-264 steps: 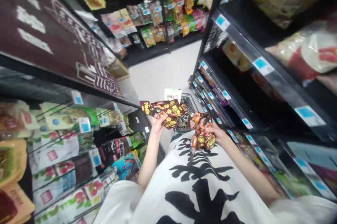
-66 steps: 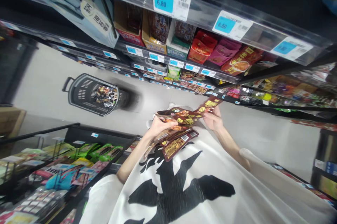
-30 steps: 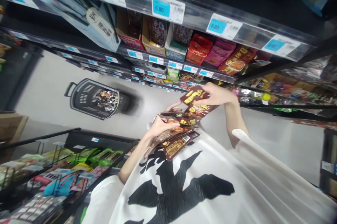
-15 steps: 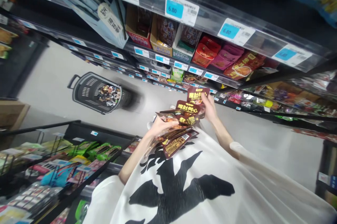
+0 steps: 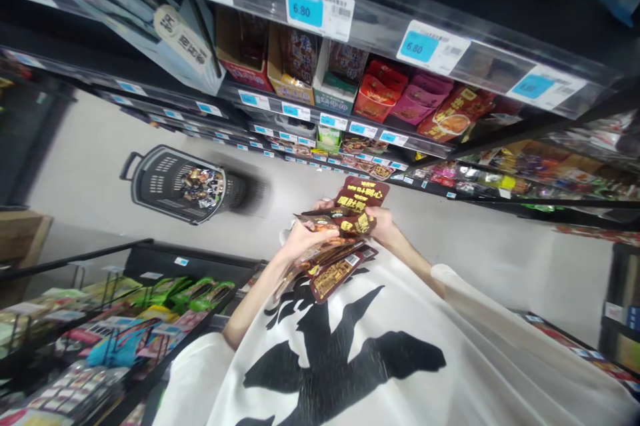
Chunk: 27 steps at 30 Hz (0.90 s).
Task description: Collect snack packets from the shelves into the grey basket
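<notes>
A bunch of dark brown snack packets [image 5: 336, 276] with yellow lettering is held in front of my white shirt. My left hand [image 5: 309, 239] is closed round the bunch from the left, thumb lying over the top packets. At the right edge, my right hand [image 5: 383, 223] grips brown snack packets [image 5: 363, 194] at the far end of the bunch, its thumb on their front. These far packets stick out past the rest, over the floor. The fingers under the bunch are mostly hidden.
A dark shopping basket [image 5: 175, 183] holding small wrapped goods stands on the pale floor at the left. Shelves with price tags [image 5: 320, 7] and boxed snacks [image 5: 295, 66] run along the far side. A low display rack [image 5: 100, 326] of packaged food is at the lower left.
My right hand has moved down and left, bringing its packets closer to the bunch and tilting them. My left hand stays about where it was. The view has shifted slightly.
</notes>
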Each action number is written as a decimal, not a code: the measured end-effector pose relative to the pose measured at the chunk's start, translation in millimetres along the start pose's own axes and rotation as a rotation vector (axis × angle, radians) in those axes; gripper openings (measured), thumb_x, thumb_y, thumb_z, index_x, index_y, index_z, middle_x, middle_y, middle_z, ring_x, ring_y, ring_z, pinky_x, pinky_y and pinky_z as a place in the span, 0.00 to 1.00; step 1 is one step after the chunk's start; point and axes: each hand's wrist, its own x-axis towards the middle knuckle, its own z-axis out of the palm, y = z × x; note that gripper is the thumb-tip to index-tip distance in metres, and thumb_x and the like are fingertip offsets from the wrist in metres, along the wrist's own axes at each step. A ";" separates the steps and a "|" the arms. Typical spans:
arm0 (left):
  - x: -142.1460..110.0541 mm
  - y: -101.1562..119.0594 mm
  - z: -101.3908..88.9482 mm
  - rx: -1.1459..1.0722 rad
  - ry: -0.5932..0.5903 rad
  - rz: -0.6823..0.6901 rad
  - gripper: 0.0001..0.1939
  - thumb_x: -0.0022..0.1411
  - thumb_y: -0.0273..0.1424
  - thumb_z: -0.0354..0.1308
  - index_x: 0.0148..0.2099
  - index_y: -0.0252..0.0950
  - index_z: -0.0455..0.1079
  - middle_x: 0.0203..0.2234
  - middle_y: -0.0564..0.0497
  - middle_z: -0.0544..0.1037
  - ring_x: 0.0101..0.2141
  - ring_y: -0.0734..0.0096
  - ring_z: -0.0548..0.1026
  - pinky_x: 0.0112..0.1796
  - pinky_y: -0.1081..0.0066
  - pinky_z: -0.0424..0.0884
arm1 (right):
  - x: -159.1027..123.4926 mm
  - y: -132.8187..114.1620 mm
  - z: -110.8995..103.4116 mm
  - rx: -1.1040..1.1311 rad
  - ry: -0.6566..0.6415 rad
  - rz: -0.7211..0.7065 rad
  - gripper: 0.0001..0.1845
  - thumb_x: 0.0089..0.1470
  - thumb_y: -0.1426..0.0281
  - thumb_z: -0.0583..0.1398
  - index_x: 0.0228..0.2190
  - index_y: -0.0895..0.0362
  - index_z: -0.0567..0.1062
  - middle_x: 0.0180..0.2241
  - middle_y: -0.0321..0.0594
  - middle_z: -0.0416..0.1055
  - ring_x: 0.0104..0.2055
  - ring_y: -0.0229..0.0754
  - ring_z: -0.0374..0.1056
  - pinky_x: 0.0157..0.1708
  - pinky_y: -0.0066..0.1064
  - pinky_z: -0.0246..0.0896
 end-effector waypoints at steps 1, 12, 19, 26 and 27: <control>0.4 -0.2 -0.6 -0.003 -0.006 0.022 0.31 0.48 0.38 0.77 0.53 0.36 0.74 0.49 0.45 0.81 0.53 0.53 0.77 0.56 0.58 0.73 | 2.1 0.2 3.3 0.061 -0.030 -0.017 0.32 0.37 0.53 0.70 0.44 0.55 0.77 0.40 0.45 0.81 0.48 0.61 0.77 0.46 0.53 0.77; -0.7 2.0 -6.9 0.024 -0.080 0.049 0.27 0.52 0.38 0.75 0.51 0.36 0.73 0.44 0.46 0.80 0.46 0.58 0.79 0.50 0.63 0.74 | -15.9 -31.5 -25.9 0.027 0.058 -0.293 0.27 0.42 0.61 0.69 0.47 0.48 0.72 0.34 0.34 0.74 0.37 0.45 0.74 0.49 0.48 0.74; -4.4 4.4 -3.4 -0.041 -0.048 -0.043 0.29 0.50 0.37 0.76 0.52 0.36 0.72 0.41 0.47 0.83 0.42 0.58 0.81 0.47 0.63 0.76 | -41.1 -19.5 -44.3 -0.526 -0.109 -0.168 0.30 0.37 0.68 0.76 0.46 0.51 0.79 0.48 0.41 0.80 0.54 0.53 0.75 0.58 0.45 0.70; -5.9 2.0 -3.3 -0.020 -0.043 -0.048 0.28 0.50 0.38 0.76 0.52 0.36 0.76 0.43 0.45 0.84 0.43 0.57 0.83 0.48 0.61 0.78 | -45.4 -20.7 -19.8 -0.577 0.095 -0.167 0.19 0.43 0.64 0.76 0.39 0.51 0.82 0.40 0.41 0.82 0.48 0.54 0.76 0.58 0.50 0.71; -6.2 1.1 -3.6 -0.005 -0.044 -0.044 0.27 0.50 0.38 0.76 0.52 0.36 0.77 0.44 0.45 0.84 0.44 0.56 0.83 0.49 0.61 0.78 | -46.6 -21.9 -19.4 -0.569 0.128 -0.151 0.19 0.41 0.63 0.76 0.37 0.51 0.82 0.39 0.40 0.82 0.48 0.54 0.77 0.58 0.50 0.72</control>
